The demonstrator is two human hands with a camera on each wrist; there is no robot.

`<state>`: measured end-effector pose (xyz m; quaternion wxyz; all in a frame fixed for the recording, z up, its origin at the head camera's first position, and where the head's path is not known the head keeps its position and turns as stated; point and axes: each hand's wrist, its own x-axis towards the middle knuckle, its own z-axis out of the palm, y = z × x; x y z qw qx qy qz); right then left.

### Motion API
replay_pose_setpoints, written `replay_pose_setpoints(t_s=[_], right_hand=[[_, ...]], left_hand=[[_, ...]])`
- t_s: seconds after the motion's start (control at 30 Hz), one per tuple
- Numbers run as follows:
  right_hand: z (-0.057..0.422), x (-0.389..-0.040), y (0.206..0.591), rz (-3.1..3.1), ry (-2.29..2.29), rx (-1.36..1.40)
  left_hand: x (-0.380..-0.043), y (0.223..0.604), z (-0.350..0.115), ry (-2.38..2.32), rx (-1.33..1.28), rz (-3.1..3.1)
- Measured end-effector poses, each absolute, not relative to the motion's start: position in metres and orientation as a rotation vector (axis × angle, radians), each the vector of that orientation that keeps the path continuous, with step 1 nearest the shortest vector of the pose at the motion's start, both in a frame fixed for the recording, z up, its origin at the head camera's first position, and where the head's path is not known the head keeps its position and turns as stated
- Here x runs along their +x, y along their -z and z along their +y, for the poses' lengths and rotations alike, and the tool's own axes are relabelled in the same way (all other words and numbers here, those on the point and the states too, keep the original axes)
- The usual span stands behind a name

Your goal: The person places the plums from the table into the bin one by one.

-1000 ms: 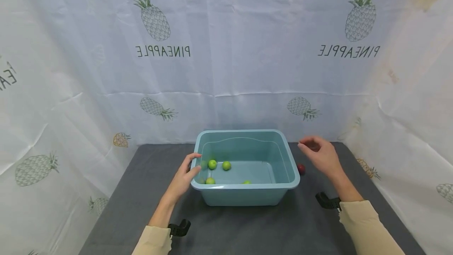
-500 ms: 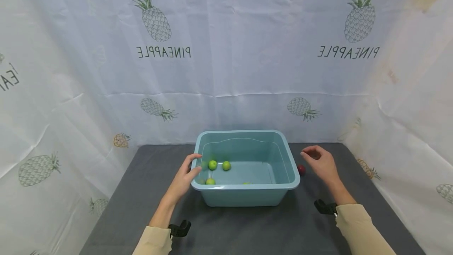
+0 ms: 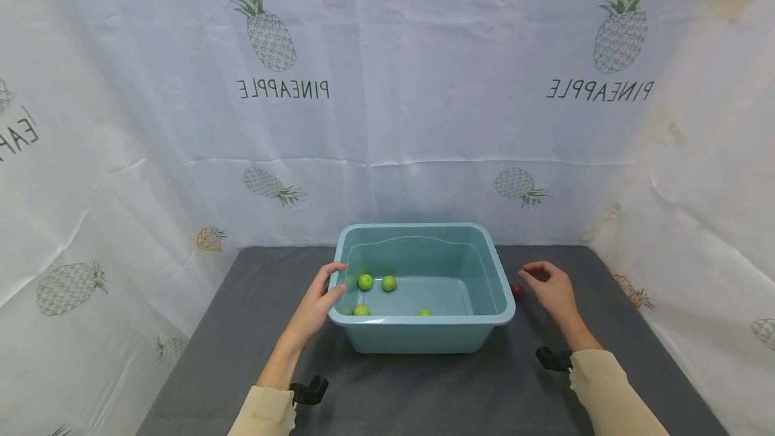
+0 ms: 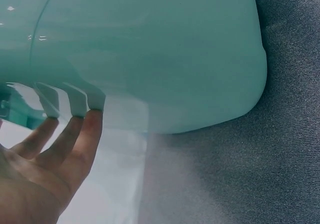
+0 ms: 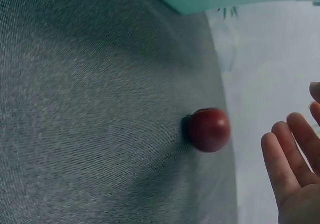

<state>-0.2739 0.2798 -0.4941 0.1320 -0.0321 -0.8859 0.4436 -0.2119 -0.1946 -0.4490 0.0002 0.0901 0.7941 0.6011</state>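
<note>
A blue-green plastic basin (image 3: 418, 338) stands on the dark table, with several small round green fruits (image 3: 389, 283) on its floor. My left hand (image 3: 313, 303) holds the basin's left rim. Its thumb and index finger reach over the edge, while other fingers (image 4: 82, 146) touch the outer wall in the left wrist view. Just right of the basin, a dark red round fruit (image 5: 209, 130) lies on the cloth. My right hand (image 3: 552, 288) hovers beside and above this fruit, apart from it, its fingers loosely bent and holding nothing.
A dark grey cloth (image 3: 254, 328) covers the table. Behind and at both sides hang white curtains (image 3: 399, 120) printed with pineapples. Black wrist cameras (image 3: 310, 390) are strapped below both hands, near the beige sleeves (image 3: 611, 389).
My right hand has come down toward the table, nearer the red fruit. The left hand stays on the basin's rim, and the basin and fruits stay in place.
</note>
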Motion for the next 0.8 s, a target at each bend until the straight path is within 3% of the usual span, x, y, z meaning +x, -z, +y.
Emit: replay_pose_setpoints(t_s=[0.8], right_hand=[[0.286,-0.282,0.531,-2.659,-1.381,-0.244]], left_hand=[[-0.212,0.452,-0.195,-1.891,0.296,2.515]])
